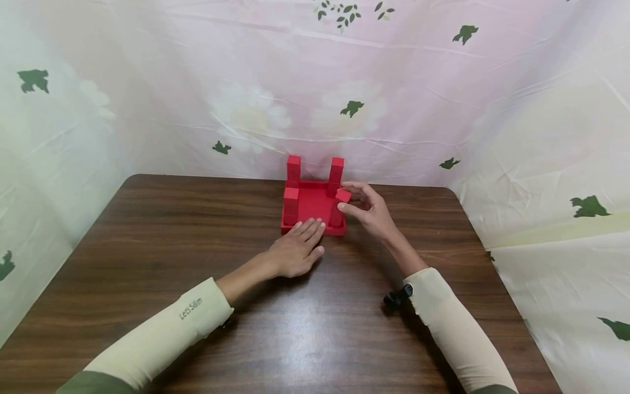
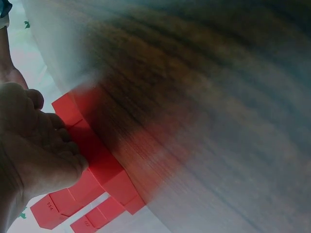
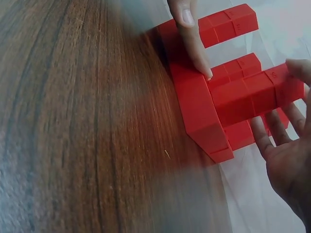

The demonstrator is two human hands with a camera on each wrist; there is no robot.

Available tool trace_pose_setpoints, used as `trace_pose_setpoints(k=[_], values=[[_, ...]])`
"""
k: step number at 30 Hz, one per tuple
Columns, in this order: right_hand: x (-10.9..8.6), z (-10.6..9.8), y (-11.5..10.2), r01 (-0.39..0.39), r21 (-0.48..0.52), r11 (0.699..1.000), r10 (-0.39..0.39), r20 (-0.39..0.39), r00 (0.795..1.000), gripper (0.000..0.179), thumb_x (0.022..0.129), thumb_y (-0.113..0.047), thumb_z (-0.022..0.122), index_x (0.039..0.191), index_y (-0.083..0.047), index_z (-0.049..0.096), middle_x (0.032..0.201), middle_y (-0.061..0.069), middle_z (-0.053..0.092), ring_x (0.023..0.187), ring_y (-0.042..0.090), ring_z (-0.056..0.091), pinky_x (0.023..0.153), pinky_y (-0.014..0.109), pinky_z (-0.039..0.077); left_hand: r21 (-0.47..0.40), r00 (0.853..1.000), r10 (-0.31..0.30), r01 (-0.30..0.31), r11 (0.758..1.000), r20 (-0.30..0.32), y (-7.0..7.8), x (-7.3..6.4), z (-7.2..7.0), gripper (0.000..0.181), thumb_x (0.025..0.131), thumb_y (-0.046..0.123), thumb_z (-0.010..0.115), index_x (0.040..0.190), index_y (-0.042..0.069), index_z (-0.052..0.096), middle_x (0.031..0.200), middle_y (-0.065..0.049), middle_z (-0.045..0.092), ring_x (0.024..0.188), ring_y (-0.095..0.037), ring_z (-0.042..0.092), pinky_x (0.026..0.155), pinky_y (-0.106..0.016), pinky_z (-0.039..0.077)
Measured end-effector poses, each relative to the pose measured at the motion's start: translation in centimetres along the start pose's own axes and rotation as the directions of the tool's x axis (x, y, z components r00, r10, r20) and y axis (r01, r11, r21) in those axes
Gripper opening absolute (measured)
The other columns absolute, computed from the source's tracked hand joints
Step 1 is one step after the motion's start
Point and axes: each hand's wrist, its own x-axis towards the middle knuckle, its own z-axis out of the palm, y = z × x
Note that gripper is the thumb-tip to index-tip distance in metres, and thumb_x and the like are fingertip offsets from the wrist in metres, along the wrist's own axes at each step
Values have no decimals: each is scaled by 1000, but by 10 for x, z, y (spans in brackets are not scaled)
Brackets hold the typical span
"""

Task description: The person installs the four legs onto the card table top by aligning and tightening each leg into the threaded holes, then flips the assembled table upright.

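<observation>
A shallow red tray sits near the back of the table, with a stack of red blocks at each corner. At the front right stack, my right hand pinches the top red block between thumb and fingers. That block looks slightly turned against the stack below it. My left hand lies palm down with straight fingers, its fingertips over the tray's front rim. The front left stack stands just beyond those fingertips. Dark markings show on some blocks in the wrist views.
The brown wooden table reaches back to a patterned cloth, which hangs close behind the rear stacks. More cloth hangs along the left and right sides. A black wrist camera juts out from the right sleeve, low over the table.
</observation>
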Motion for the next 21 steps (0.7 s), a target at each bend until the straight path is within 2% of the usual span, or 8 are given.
trace_pose_setpoints(k=[5, 12, 17, 21], values=[[0, -1, -2, -16, -25, 1000, 18, 54, 998, 53, 103, -8, 80, 154, -13, 69, 148, 11, 72, 115, 12, 71, 99, 25, 60, 8, 1000, -4, 4, 1000, 4, 0, 1, 0, 75, 121, 44, 38, 181, 8, 12, 192, -13, 10, 180, -34, 3, 148, -52, 5], [-1, -3, -4, -28, 40, 999, 25, 60, 998, 50, 104, -5, 75, 153, -5, 69, 143, 3, 76, 114, 13, 73, 96, 20, 63, 3, 1000, -5, 5, 1000, 7, 0, 1, -1, 75, 120, 44, 39, 181, 8, 13, 192, -13, 10, 180, -34, 3, 148, -51, 5], [-1, -1, -3, -20, 47, 999, 20, 8, 1000, 45, 101, -3, 81, 146, -3, 72, 127, -6, 80, 115, 11, 75, 98, 20, 64, 2, 1000, -5, 5, 1000, 11, 0, 0, -2, 75, 121, 44, 38, 181, 8, 12, 192, -13, 10, 180, -35, 3, 148, -51, 5], [0, 1, -2, -3, 18, 1000, 4, -41, 999, 42, 98, -1, 85, 139, -3, 75, 120, -2, 82, 109, 10, 77, 96, 21, 64, 0, 1000, -6, 6, 1000, 14, 1, -1, -3, 75, 121, 44, 38, 181, 8, 12, 192, -14, 9, 180, -35, 4, 148, -52, 4]])
